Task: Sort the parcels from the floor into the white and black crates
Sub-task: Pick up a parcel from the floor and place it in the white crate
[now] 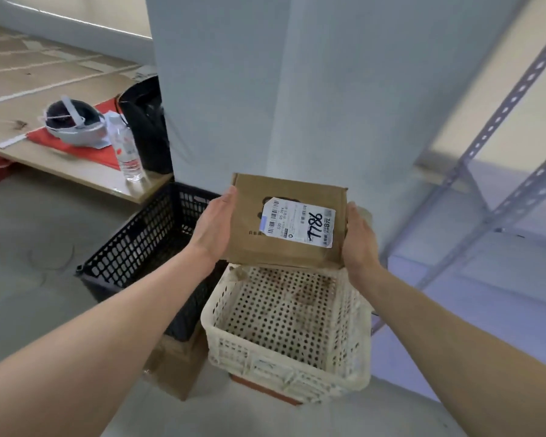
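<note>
Two hands carry one parcel (256,244) between them, above the far rim of the white crate (281,373). The left hand (215,228) presses flat on the left side of the parcel and the right hand (358,244) presses flat on its right side. The fingers of both hands lie straight along the sides, not curled over the top; the thumbs are not visible.

The parcel lies directly between the palms, with its longer side running from left to right, from one hand to the other. The open white crate is just below it and a little nearer, so a short lowering toward the person would probably put it inside. The black crate (133,247) stands to the left, beside the left hand.

The parcel is a flat brown cardboard box, a little crumpled at the edges. A white label (298,222) sits on its top, with barcodes and the handwritten number 7786.
</note>
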Motion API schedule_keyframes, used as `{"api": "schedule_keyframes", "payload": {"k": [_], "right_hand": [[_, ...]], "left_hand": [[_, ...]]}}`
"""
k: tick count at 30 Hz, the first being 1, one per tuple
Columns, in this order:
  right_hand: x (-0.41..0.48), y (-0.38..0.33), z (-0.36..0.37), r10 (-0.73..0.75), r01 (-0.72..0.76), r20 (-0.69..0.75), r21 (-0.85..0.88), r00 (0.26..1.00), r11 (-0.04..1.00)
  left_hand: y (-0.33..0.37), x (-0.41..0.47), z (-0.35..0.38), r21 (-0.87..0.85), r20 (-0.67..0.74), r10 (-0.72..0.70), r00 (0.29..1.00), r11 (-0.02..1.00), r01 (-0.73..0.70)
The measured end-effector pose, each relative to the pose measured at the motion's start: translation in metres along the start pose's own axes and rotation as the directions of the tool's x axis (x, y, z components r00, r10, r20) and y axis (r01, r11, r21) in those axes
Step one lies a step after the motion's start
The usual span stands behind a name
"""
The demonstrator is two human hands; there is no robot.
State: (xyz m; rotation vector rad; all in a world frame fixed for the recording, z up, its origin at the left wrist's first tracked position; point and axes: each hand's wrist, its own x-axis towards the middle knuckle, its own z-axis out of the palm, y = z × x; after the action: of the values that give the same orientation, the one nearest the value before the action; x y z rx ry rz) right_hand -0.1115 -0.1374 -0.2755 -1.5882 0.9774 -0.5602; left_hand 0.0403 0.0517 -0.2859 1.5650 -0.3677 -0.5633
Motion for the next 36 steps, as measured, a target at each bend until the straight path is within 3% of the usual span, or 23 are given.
{"api": "schedule_keyframes", "payload": {"k": [7, 20, 27, 31, 36], "right_hand": [[0.023, 0.018, -0.035, 0.038, -0.036, -0.131, 0.013, 0.991, 0.999], [0.161, 0.071, -0.046, 0.199, -0.196, -0.078, 0.04, 0.977, 0.98], [0.224, 0.096, -0.035, 0.229, -0.229, 0.002, 0.041, 0.973, 0.973], [0.255, 0.125, -0.025, 0.254, -0.254, 0.018, 0.024, 0.967, 0.967], [0.279, 0.167, -0.002, 0.315, -0.314, 0.045, -0.032, 0.948, 0.949]], "left_hand": [[-0.006, 0.03, 0.047, 0.085, 0.099, -0.039, 0.994, 0.996, 0.031], [-0.018, 0.128, 0.128, 0.216, 0.125, -0.02, 0.992, 0.976, -0.007], [-0.057, 0.185, 0.156, 0.231, -0.009, -0.168, 0.986, 0.959, 0.165], [-0.08, 0.215, 0.161, 0.227, -0.025, -0.292, 0.956, 0.93, 0.29], [-0.116, 0.251, 0.165, 0.283, -0.016, -0.335, 0.942, 0.902, 0.325]]}}
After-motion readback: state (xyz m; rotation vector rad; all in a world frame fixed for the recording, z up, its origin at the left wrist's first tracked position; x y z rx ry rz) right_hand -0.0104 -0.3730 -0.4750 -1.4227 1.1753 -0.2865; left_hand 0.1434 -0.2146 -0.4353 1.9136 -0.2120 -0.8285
